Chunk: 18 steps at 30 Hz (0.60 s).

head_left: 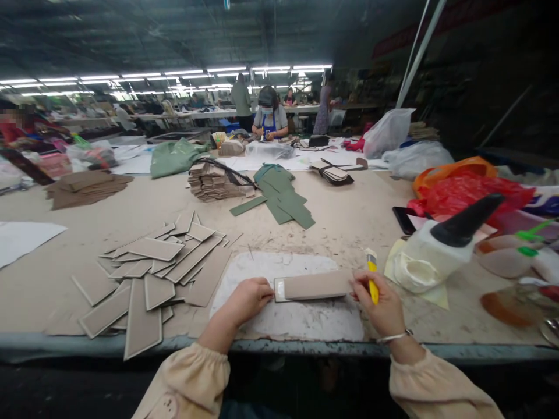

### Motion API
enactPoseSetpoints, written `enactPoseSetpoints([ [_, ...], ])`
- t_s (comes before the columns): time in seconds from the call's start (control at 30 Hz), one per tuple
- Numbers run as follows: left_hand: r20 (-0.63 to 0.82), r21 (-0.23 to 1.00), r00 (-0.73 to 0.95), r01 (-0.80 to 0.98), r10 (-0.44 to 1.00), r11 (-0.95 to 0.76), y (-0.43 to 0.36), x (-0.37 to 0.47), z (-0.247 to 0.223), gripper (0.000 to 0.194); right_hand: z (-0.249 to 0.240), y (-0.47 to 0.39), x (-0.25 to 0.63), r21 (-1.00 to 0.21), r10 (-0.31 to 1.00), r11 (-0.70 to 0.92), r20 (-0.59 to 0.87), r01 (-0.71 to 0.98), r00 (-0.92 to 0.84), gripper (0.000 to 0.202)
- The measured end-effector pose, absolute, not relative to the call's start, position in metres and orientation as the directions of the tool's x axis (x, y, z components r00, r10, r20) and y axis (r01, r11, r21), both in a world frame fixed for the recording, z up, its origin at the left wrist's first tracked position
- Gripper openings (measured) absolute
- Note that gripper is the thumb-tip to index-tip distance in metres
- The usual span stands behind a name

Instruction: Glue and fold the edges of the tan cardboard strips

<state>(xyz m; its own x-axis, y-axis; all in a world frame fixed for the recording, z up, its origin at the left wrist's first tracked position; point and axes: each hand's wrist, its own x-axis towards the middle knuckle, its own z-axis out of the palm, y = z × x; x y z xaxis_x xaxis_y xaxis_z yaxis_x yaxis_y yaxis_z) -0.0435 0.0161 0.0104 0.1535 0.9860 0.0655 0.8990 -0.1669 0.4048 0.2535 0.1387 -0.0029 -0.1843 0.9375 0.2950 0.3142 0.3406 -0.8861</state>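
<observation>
Left hand (252,298) pinches a part-covered backing strip (280,290); right hand (384,305) grips its tan panel (318,284) and a brush (372,274) (bordered pieces (151,248) lie heaped).

Puffy cream sleeves (192,372), gathered cuffs, silver bracelet (395,336)

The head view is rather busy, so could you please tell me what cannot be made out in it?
All in the head view:
- Left hand: whether it grips or only touches the strip; its fingers hide this.
- Red bag: any contents, hidden by crumpled plastic.
- Person in red: partly cut off by the left edge.
- Standing far workers: what they handle, too small and blurred.
</observation>
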Motion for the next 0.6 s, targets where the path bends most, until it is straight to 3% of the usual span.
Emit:
enactPoseSetpoints([
  [0.6, 0.081, 0.337, 0.229, 0.910, 0.970, -0.243, 0.020, -0.044, 0.002, 0.017, -0.015, 0.142, 0.233, -0.934, 0.969, 0.188, 0.124, 0.305, -0.215, 0.032],
])
